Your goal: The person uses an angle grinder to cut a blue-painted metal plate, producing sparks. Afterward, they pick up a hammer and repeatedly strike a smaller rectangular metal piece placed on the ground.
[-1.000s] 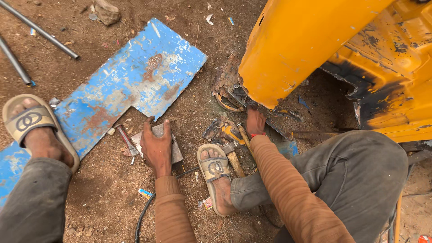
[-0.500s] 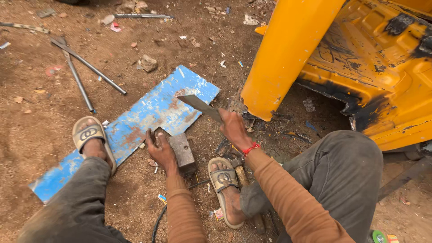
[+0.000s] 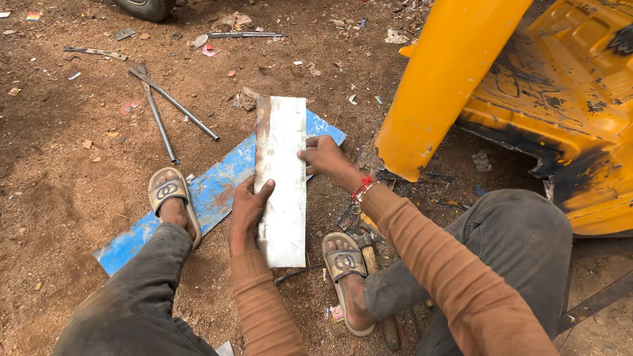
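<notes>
An open-air vehicle body repair yard: bare dirt ground [image 3: 59,198] strewn with scraps, steel rods [image 3: 173,102], a worn blue metal sheet [image 3: 211,191], a tyre [image 3: 146,8] at the edge, and a scorched yellow vehicle body panel [image 3: 527,99].

Bare dirt ground [image 3: 59,198] carries a blue metal sheet [image 3: 211,191], two thin rods [image 3: 168,109], and perhaps a stone [image 3: 248,99].

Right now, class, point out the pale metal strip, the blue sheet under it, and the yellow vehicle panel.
Pale metal strip [image 3: 282,191]: head view, middle of its flat face.
Blue sheet [image 3: 214,191]: head view, bare painted part left of the strip.
Yellow vehicle panel [image 3: 448,79]: head view, smooth outer face.
</notes>
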